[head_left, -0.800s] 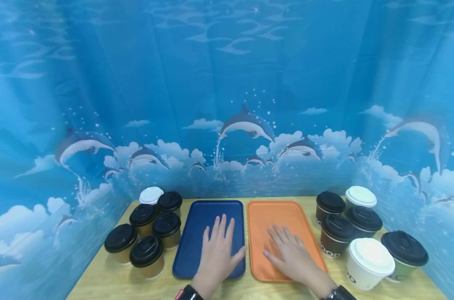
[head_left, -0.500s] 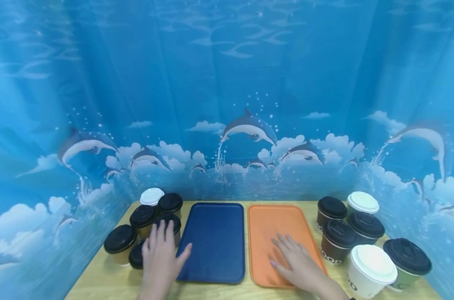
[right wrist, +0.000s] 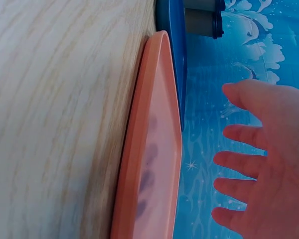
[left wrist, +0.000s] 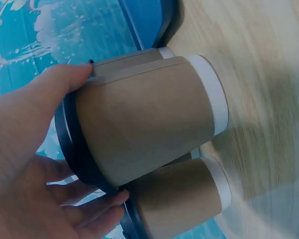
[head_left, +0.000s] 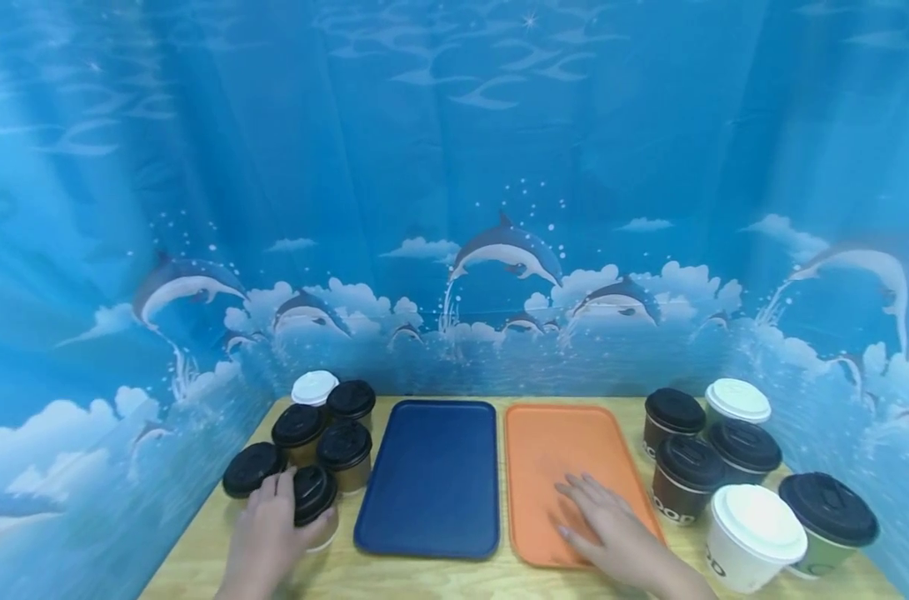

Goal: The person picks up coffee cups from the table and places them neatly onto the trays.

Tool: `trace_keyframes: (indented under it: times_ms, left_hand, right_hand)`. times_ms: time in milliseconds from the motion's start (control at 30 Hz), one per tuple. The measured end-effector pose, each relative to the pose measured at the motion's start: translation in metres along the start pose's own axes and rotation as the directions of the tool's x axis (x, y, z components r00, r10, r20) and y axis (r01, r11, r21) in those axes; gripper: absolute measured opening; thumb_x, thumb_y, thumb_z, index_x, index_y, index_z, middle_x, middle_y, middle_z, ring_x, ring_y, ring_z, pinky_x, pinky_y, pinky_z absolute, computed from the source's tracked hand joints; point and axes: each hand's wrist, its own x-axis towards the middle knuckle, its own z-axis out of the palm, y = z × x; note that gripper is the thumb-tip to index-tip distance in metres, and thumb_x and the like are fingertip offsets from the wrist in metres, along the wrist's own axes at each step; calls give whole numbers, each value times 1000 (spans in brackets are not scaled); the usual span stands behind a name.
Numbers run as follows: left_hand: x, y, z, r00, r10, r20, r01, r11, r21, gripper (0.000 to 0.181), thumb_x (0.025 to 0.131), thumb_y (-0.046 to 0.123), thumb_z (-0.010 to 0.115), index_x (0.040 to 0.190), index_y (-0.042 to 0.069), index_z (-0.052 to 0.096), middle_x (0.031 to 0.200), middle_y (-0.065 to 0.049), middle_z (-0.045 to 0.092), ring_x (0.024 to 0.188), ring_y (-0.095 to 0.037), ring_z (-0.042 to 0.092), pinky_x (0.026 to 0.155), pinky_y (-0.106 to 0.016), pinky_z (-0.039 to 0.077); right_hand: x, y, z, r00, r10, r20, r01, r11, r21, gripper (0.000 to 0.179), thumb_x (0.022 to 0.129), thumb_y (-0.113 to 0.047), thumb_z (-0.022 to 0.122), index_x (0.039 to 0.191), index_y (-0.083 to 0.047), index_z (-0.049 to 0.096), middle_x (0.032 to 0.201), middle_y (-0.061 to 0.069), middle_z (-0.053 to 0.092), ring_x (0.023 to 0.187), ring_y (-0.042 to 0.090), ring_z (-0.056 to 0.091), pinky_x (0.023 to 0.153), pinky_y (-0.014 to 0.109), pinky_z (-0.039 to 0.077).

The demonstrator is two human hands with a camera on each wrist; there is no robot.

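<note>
My left hand is at the front cup of the left group, a brown paper coffee cup with a black lid. In the left wrist view the thumb lies along one side of that lid and the fingers curl round the other, close against a neighbouring brown cup. The cup's white base shows near the wooden table. Over the orange tray hovers my right hand, fingers spread and holding nothing; in the right wrist view its shadow falls on the tray.
A dark blue tray lies left of the orange one. Several lidded cups stand close together on the left. On the right are dark cups, white-lidded cups and a green cup. A dolphin-print curtain surrounds the table.
My left hand has left its place over the blue tray, moved left and come down round the front cup. The right hand stays over the orange tray. The view shifts slightly.
</note>
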Motion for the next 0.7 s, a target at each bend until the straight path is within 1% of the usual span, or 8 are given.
trace_keyframes:
  times_ms: [100,233,300,367,433,533,633,700]
  left_hand:
    - [1,-4,-6,999,-33,39,35,998,-51,109,76,68,77,137,-17,46,125,-40,52,110,-57,57,87,-64,51]
    - [-6,2,-28,997,-69,43,72,995,-64,116,70,76,76,137,-15,47,124,-40,52,108,-55,59,85,-63,52]
    - [-11,15,-43,998,-60,26,62,996,-68,119,68,81,73,137,-13,48,126,-38,53,108,-54,59,85,-63,52]
    - [-14,35,-56,1000,-29,5,29,996,-80,120,68,83,70,140,-9,48,130,-35,53,112,-52,58,87,-63,52]
    - [-11,57,-64,1000,9,-15,-11,995,-104,117,68,83,70,143,-4,48,135,-31,53,116,-50,58,89,-64,51]
    - [4,90,-63,994,84,-67,-93,985,-145,108,72,73,76,147,2,46,139,-26,51,120,-47,58,91,-62,51]
    - [32,112,-48,982,143,-124,-164,970,-182,99,78,59,81,151,3,44,139,-25,50,121,-43,58,92,-58,53]
    - [54,121,-35,977,158,-145,-185,963,-196,95,82,51,81,153,3,41,138,-26,48,122,-42,56,92,-55,54]
  right_hand:
    - [0,3,1,1000,-13,-9,13,1000,-2,56,100,-42,62,142,-6,56,152,23,46,143,50,34,112,72,26]
    - [-1,7,2,999,-30,-21,30,999,-11,54,99,-40,64,141,-6,57,150,24,49,141,50,38,111,71,28]
    - [-3,9,1,998,-55,-26,54,998,-24,53,99,-37,65,139,-4,58,147,24,51,139,50,42,109,70,32]
    - [-4,11,0,997,-70,-19,69,997,-41,51,99,-36,65,137,-3,59,143,24,55,135,48,47,106,68,37]
    - [-5,14,-2,997,-83,-12,82,995,-55,49,99,-35,65,135,-2,61,139,23,58,131,45,52,103,66,42]
    - [-6,16,-1,997,-74,0,74,995,-68,46,99,-35,65,132,-3,63,136,20,61,126,41,57,101,63,45]
    - [-8,16,2,995,-95,15,96,992,-79,44,99,-35,65,130,-3,65,132,19,64,123,39,59,100,60,47]
    - [-7,13,7,992,-117,50,121,989,-85,45,99,-36,65,129,-3,66,131,17,65,122,37,60,100,59,48]
